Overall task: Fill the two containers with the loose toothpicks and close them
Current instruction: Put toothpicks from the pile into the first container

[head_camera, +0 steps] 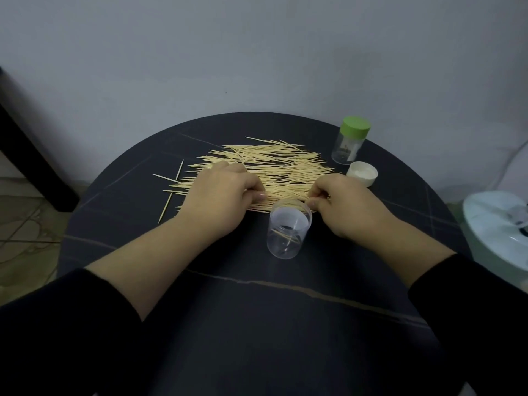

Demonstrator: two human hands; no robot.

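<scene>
Both hands work the near edge of the toothpicks (274, 167). The left hand (220, 195) has its fingers curled, tips pinching one end of a bundle. The right hand (348, 207) pinches the other end with thumb and fingers pressed together. Directly below the gap between the two sets of fingertips stands the open container (288, 230), its mouth nearly touching the bundle.

Risks, as I judge them:
- Outside the left fingers, the bundle's ends may fan out once lifted, so sticks slip free and add to the stray toothpicks (171, 192).
- Between the fingertips, the sticks lie crosswise over the mouth. Unless they are tipped on end, they would bridge the rim and spill.
- The container is light and nothing holds it, so a knuckle or the bundle could knock it over and throw out the few sticks inside.
- Beyond the right fingers, a sweep of that wrist might push the white lid (362, 173) towards the edge of the table (228, 310).

Count:
- About four strays beyond the left fingers.
- One main pile, too dense to number.
- A few sticks inside the open container.
- Two hands.
- Two containers: the open one and the green-capped container (350, 141), which stands beyond the white lid, well past the right fingers.
- Two lids, one green and fitted, one white and loose.
</scene>
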